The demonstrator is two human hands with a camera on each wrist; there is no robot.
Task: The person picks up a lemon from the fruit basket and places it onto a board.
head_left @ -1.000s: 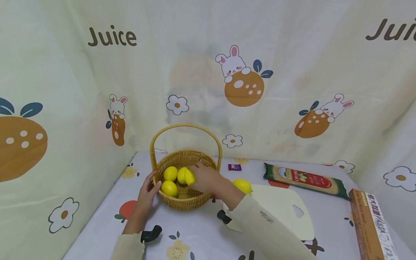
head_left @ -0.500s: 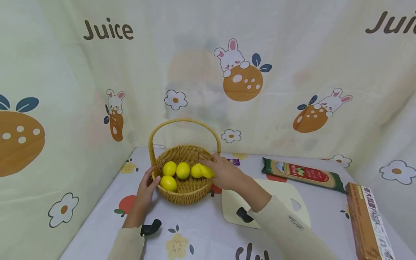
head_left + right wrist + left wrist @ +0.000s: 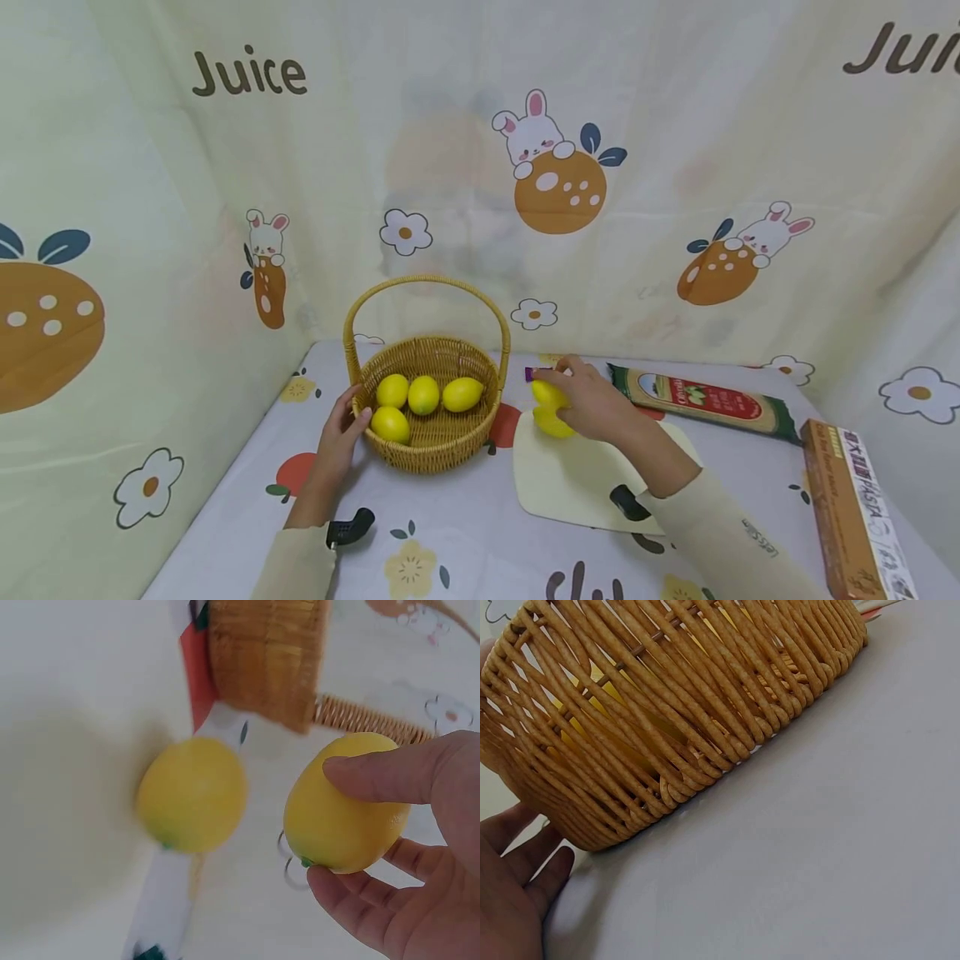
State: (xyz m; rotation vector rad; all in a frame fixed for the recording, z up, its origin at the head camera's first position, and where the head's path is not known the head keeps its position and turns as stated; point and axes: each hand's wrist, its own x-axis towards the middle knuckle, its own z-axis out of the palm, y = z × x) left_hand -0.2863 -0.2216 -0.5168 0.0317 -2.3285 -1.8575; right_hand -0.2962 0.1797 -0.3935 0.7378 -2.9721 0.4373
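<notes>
My left hand [image 3: 339, 437] holds the left rim of a round wicker basket [image 3: 431, 458]. In the left wrist view, its fingers [image 3: 551, 877] lie against the woven side [image 3: 667, 697]. Several yellow lemons [image 3: 392, 425] sit inside the basket. My right hand [image 3: 592, 400] pinches another lemon [image 3: 349, 806] between thumb and fingers, off the table, right of the basket. Close by it, a second lemon [image 3: 553, 422] is on the cream cutting board [image 3: 577, 479], appearing apart from the held one in the right wrist view.
Behind the right hand lies a small purple packet [image 3: 529, 374], partly hidden. A long green-ended pasta bag [image 3: 705, 402] lies at the back right. An orange-and-white pasta box [image 3: 855, 508] stands at the right edge. Printed curtains [image 3: 450, 167] enclose the back and sides.
My right hand has come out of the basket with a lemon and moved right, over the cutting board. The left hand has stayed at the basket rim.
</notes>
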